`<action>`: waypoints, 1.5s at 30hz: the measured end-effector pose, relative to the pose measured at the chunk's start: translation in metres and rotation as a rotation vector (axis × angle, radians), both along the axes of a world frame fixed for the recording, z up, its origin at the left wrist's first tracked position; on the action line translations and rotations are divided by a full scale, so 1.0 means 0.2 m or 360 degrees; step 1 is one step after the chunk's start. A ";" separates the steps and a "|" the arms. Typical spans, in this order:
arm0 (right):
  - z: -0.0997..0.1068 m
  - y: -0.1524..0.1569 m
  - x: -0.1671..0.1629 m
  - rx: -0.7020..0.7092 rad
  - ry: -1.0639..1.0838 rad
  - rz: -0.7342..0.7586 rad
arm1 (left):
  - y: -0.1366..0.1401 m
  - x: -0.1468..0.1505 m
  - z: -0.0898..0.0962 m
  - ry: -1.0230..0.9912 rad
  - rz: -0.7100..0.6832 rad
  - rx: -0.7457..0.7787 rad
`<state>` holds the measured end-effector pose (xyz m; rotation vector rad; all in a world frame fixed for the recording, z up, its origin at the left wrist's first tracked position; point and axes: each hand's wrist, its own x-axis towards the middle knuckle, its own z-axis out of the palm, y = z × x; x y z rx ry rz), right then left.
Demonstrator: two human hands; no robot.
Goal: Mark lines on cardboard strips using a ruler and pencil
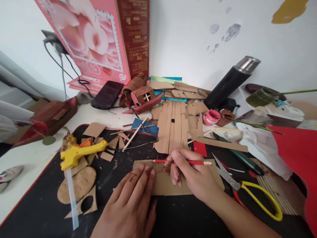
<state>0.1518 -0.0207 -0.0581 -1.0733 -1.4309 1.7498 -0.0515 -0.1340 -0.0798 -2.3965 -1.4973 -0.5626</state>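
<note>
Fingers of left hand [130, 198] lie flat, nearly together on cardboard [164, 187]; right hand [190, 170] pinches red pencil [198, 162].

Left hand [131, 203]: bare, broad across back. Fingers [140, 186] long, slender; dark brown smears [132, 178] patchy along them, some close to fingertips. Knuckle creases visible. Right hand [192, 173]: bare as well, brownish smudges [169, 161] around fingertips; thumbnail [175, 153] short, rounded. Right forearm [232, 210]: bare, smooth, slim at wrist, widening toward lower edge of view. Stain type: cannot tell.
</note>
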 end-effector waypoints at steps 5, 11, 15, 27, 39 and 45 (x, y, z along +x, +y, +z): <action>0.00 0.01 0.00 -0.0009 0.0022 -0.0019 | 0.00 0.00 -0.01 0.0008 -0.0005 0.0009; 0.01 0.02 -0.01 0.0018 0.0061 -0.0024 | -0.02 -0.01 -0.02 0.0021 0.0009 0.0022; 0.01 0.02 -0.01 0.0020 0.0078 -0.0021 | -0.02 -0.01 -0.02 0.0017 0.0020 0.0020; 0.01 -0.03 -0.01 -0.0040 0.0158 0.0015 | 0.00 0.00 -0.02 0.0044 0.0007 0.0047; 0.00 -0.02 -0.01 0.0017 0.0133 -0.0024 | 0.00 -0.01 -0.03 0.0060 0.0014 0.0056; 0.00 -0.03 -0.01 0.0010 0.0171 -0.0047 | -0.01 -0.01 -0.02 0.0065 0.0004 0.0041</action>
